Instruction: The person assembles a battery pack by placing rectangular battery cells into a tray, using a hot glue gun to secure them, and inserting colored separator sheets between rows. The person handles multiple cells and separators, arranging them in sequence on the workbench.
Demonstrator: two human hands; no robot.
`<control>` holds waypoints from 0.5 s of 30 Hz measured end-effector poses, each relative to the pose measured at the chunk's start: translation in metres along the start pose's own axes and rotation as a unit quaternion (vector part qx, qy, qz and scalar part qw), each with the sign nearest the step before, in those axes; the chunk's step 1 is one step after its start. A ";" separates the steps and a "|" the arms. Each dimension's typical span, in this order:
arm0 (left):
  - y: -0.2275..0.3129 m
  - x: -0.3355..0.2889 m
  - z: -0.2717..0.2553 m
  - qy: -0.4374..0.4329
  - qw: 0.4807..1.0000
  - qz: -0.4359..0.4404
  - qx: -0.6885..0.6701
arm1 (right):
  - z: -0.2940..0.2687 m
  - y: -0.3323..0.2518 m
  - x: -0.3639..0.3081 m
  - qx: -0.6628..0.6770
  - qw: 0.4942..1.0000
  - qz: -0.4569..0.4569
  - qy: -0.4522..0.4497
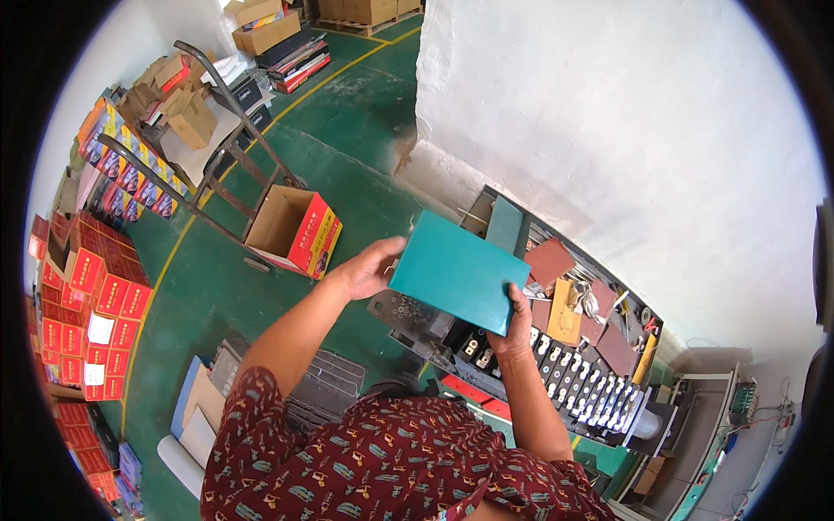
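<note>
Between my two hands is a flat-faced teal box or panel [460,271], tilted in front of me; its depth and underside are hidden. My left hand [372,269] grips its left edge, thumb and fingers closed at the side. On the lower right corner my right hand [512,326] holds on, thumb over the top face and the other fingers hidden beneath. Below and to the right of the panel, a workbench [417,334] carries rows of black blocks with metal terminals [565,378].
An open red and yellow carton [295,230] stands on the green floor beside a hand truck [234,130]. Stacked red boxes [100,295] line the left. Brown sheets [617,347], red-handled scissors [650,326] and scraps litter the bench against the white wall [625,113]. A metal frame [695,434] stands right.
</note>
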State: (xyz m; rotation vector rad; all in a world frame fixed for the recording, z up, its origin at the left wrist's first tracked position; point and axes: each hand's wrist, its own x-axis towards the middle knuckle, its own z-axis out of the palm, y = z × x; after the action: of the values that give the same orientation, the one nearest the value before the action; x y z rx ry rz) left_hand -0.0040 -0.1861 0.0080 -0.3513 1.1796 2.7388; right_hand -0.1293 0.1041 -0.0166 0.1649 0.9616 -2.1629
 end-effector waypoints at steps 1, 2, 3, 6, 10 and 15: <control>0.003 0.006 0.009 -0.011 0.999 -0.015 0.047 | 0.002 0.000 0.000 -0.013 1.000 0.000 -0.003; 0.005 0.009 0.015 -0.026 0.995 -0.035 0.095 | 0.002 0.000 -0.001 -0.022 1.000 -0.008 -0.001; 0.006 0.008 0.018 -0.019 0.994 -0.014 0.110 | 0.002 0.001 -0.001 -0.031 0.999 -0.015 0.001; 0.015 -0.008 0.026 0.000 0.986 0.027 0.162 | 0.019 -0.002 0.000 -0.033 0.999 -0.032 0.012; 0.035 -0.050 0.054 0.052 0.957 0.105 0.267 | 0.001 0.002 0.016 -0.019 0.998 -0.062 -0.017; 0.020 -0.098 0.066 0.148 0.927 0.141 0.313 | 0.009 -0.008 0.018 -0.004 1.000 -0.002 0.009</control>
State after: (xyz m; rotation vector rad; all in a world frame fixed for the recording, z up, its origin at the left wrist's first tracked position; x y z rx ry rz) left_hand 0.0754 -0.1552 0.0919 -0.5515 2.2461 2.3729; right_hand -0.1458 0.0913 -0.0128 0.1781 0.9806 -2.1644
